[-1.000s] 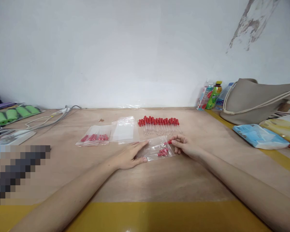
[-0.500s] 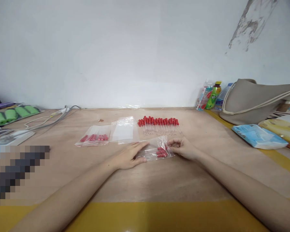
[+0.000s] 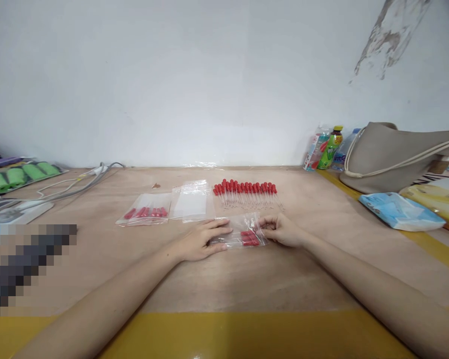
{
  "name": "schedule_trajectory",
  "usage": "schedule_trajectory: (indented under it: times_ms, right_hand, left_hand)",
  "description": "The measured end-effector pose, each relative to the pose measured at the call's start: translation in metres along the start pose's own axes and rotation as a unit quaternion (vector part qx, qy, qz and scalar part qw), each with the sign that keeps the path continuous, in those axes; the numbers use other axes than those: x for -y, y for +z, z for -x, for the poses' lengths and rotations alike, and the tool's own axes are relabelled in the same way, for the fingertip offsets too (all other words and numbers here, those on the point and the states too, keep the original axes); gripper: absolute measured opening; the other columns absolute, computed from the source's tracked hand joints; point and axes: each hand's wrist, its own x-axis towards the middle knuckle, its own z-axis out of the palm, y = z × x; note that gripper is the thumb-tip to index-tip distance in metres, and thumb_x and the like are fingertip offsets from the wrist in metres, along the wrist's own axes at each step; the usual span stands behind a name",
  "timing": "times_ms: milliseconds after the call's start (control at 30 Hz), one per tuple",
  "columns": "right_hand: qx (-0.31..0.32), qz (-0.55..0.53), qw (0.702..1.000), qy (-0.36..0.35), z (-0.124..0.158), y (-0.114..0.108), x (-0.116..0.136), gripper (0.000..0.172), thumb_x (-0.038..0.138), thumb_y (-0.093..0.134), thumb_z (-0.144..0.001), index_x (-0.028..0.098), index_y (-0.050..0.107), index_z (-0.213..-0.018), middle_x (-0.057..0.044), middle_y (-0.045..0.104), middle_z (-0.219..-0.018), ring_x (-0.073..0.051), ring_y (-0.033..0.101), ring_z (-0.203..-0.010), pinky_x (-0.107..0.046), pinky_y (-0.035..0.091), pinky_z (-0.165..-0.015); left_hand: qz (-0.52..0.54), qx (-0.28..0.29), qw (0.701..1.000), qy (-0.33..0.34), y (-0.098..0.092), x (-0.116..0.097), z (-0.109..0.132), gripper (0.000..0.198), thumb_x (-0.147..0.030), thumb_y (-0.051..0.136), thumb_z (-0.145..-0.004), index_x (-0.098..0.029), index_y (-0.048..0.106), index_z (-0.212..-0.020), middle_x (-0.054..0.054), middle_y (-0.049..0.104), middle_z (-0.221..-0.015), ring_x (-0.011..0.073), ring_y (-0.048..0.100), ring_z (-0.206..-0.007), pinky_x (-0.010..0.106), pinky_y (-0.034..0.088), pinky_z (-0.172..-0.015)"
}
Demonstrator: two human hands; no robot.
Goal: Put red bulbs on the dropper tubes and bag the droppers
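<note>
A clear plastic zip bag lies on the table between my hands, with red-bulbed droppers inside at its right end. My left hand rests on the bag's left end, fingers stretched out and apart. At the opposite end, my right hand pinches the bag's edge between thumb and fingers. Just beyond, a row of loose droppers with red bulbs and clear stems is laid out. Left of them sit a stack of flat, clear bags and another bag holding several red-bulbed droppers.
Bottles, a grey bag and a blue tissue pack stand or lie at the right. Cables and a pack of green rolls occupy the left. A white wall closes the back.
The droppers inside the bag have shifted slightly and lie more evenly side by side. The bag has flattened a little, while both hands stay nearly in place.
</note>
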Motion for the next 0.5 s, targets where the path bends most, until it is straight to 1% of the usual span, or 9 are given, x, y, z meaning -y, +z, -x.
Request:
schedule_trajectory:
  times_ms: [100,167,233,267,300,367,433,467,500]
  right_hand:
    - [-0.003,0.021,0.999,0.027,0.000,-0.003,0.002,0.036,0.043,0.071,-0.056,0.014,0.064,-0.076,0.003,0.059,-0.059,-0.004,0.040,-0.042,-0.017,0.029,-0.039]
    - [-0.004,0.037,0.999,0.035,0.001,-0.003,0.003,0.037,0.044,0.071,-0.056,0.014,0.064,-0.077,0.004,0.057,-0.056,-0.002,0.035,-0.038,-0.017,0.026,-0.037]
    - [-0.018,0.050,0.998,0.038,0.001,-0.005,0.003,0.036,0.043,0.070,-0.057,0.014,0.064,-0.078,0.003,0.058,-0.056,-0.002,0.034,-0.037,-0.017,0.025,-0.036]
    - [-0.037,0.062,0.997,0.037,0.001,-0.007,0.003,0.035,0.042,0.069,-0.058,0.014,0.064,-0.079,0.003,0.058,-0.057,-0.003,0.036,-0.038,-0.017,0.027,-0.036]
    - [-0.067,0.081,0.994,0.034,0.000,-0.011,0.002,0.033,0.041,0.068,-0.059,0.015,0.064,-0.079,0.002,0.059,-0.059,-0.004,0.039,-0.039,-0.018,0.029,-0.037]
    - [-0.158,0.136,0.978,0.017,-0.005,-0.023,0.001,0.026,0.037,0.065,-0.062,0.015,0.063,-0.077,-0.001,0.062,-0.064,-0.008,0.048,-0.047,-0.019,0.035,-0.042]
    - [-0.266,0.203,0.942,0.002,-0.012,-0.042,-0.001,0.018,0.031,0.062,-0.064,0.015,0.062,-0.073,-0.002,0.064,-0.068,-0.011,0.055,-0.058,-0.020,0.042,-0.052]
    - [-0.314,0.236,0.920,0.015,-0.017,-0.052,-0.002,0.015,0.028,0.061,-0.064,0.015,0.061,-0.072,-0.003,0.064,-0.068,-0.012,0.056,-0.061,-0.021,0.042,-0.055]
    - [-0.347,0.274,0.896,0.036,-0.022,-0.063,-0.002,0.013,0.026,0.060,-0.064,0.015,0.061,-0.072,-0.003,0.064,-0.069,-0.013,0.057,-0.063,-0.022,0.043,-0.058]
  left_hand:
    - [0.009,-0.002,1.000,0.003,0.001,0.001,0.000,0.047,-0.047,0.045,-0.084,-0.029,0.042,-0.128,0.002,0.032,-0.140,0.0217,0.032,-0.127,0.039,0.028,-0.104]
    - [0.014,-0.004,1.000,0.007,0.001,0.002,-0.001,0.046,-0.046,0.046,-0.084,-0.028,0.044,-0.127,0.003,0.033,-0.140,0.0214,0.033,-0.127,0.039,0.028,-0.104]
    - [0.020,-0.008,1.000,0.011,0.002,0.003,-0.001,0.046,-0.046,0.046,-0.084,-0.027,0.046,-0.126,0.004,0.034,-0.139,0.0210,0.033,-0.126,0.038,0.028,-0.104]
    - [0.023,-0.011,1.000,0.013,0.002,0.003,-0.001,0.045,-0.046,0.047,-0.084,-0.027,0.047,-0.125,0.004,0.035,-0.138,0.0208,0.034,-0.126,0.038,0.029,-0.104]
    - [0.026,-0.014,0.999,0.014,0.002,0.003,-0.002,0.045,-0.045,0.047,-0.084,-0.026,0.047,-0.124,0.005,0.036,-0.137,0.0207,0.035,-0.125,0.038,0.029,-0.104]
    - [0.033,-0.021,0.999,0.017,0.003,0.003,-0.002,0.044,-0.044,0.047,-0.084,-0.025,0.048,-0.123,0.006,0.040,-0.135,0.0205,0.038,-0.124,0.039,0.029,-0.104]
    - [0.036,-0.023,0.999,0.024,0.003,0.003,-0.002,0.043,-0.043,0.047,-0.084,-0.026,0.048,-0.123,0.006,0.042,-0.133,0.0204,0.040,-0.122,0.041,0.027,-0.105]
    - [0.035,-0.021,0.999,0.028,0.002,0.003,-0.001,0.043,-0.043,0.047,-0.085,-0.026,0.047,-0.124,0.005,0.043,-0.133,0.0202,0.040,-0.122,0.041,0.025,-0.105]
    - [0.032,-0.018,0.999,0.030,0.002,0.003,-0.001,0.042,-0.042,0.046,-0.085,-0.026,0.047,-0.124,0.005,0.043,-0.133,0.0200,0.040,-0.122,0.042,0.024,-0.106]
